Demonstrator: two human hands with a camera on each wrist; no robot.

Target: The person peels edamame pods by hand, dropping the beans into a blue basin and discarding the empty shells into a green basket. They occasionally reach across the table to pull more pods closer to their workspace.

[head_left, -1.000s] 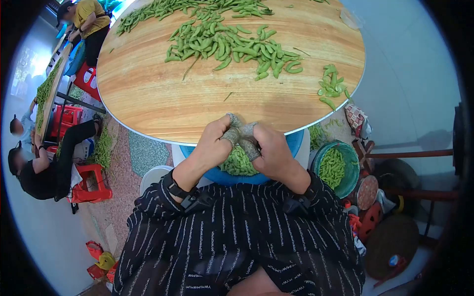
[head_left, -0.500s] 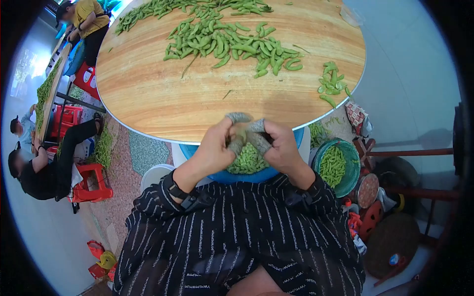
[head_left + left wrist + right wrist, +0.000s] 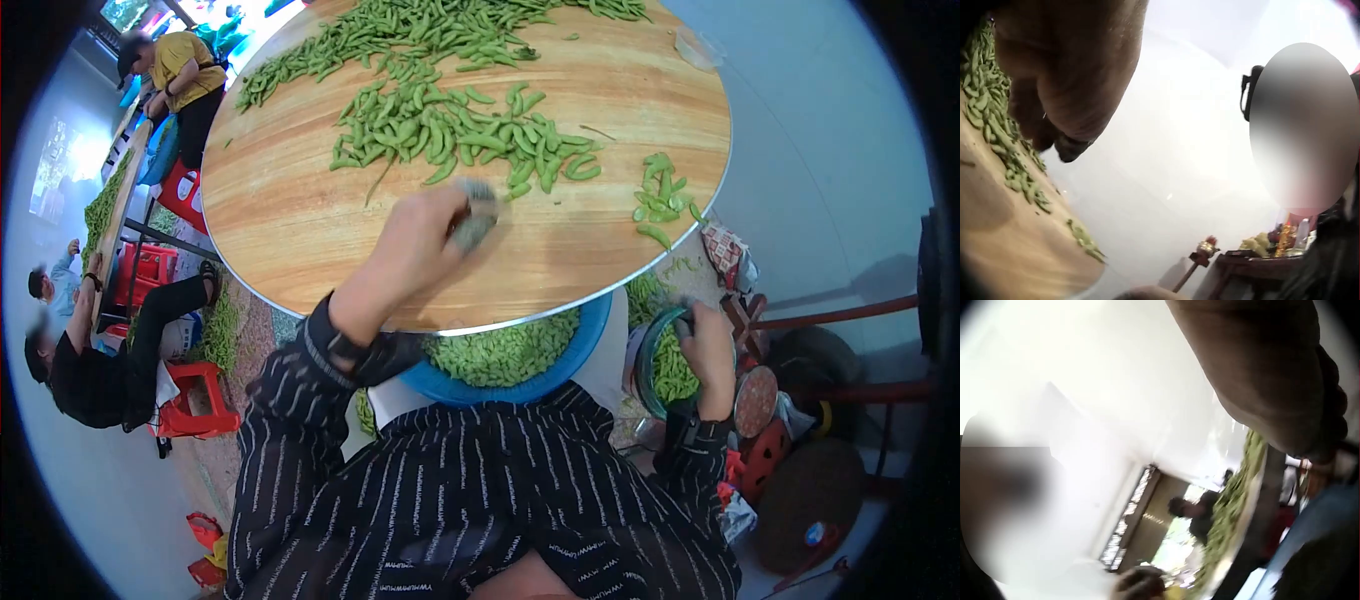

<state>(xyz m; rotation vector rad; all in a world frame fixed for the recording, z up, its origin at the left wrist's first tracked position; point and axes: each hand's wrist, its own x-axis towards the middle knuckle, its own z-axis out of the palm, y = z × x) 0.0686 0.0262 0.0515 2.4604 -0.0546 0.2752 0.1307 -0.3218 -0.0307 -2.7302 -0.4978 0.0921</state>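
My left hand (image 3: 415, 240) is over the round wooden table (image 3: 300, 220), just short of the green pods (image 3: 410, 130); thumb and forefinger, in grey coverings, stand apart and blurred. At the right, my right hand (image 3: 710, 350) hangs over the rim of a green bucket (image 3: 648, 375) with pods inside, its fingers loosely bent, nothing visible in them. Shelled beans (image 3: 500, 355) fill a blue basin (image 3: 590, 345) under the table's front edge. The left wrist view shows the left hand (image 3: 1075, 69) beside the pods; the right wrist view shows the right hand (image 3: 1260, 369) from close by.
A small group of pods (image 3: 657, 200) lies near the table's right edge, and a clear plastic container (image 3: 698, 48) farther back. Red stools (image 3: 195, 400) and people (image 3: 185, 75) at another table are on the left. A patterned bag (image 3: 728, 255) sits beyond the bucket.
The hands, together over the basin before, have separated. The left went forward over the table toward the pods; the right moved out to the bucket. The beans in the basin show more fully.
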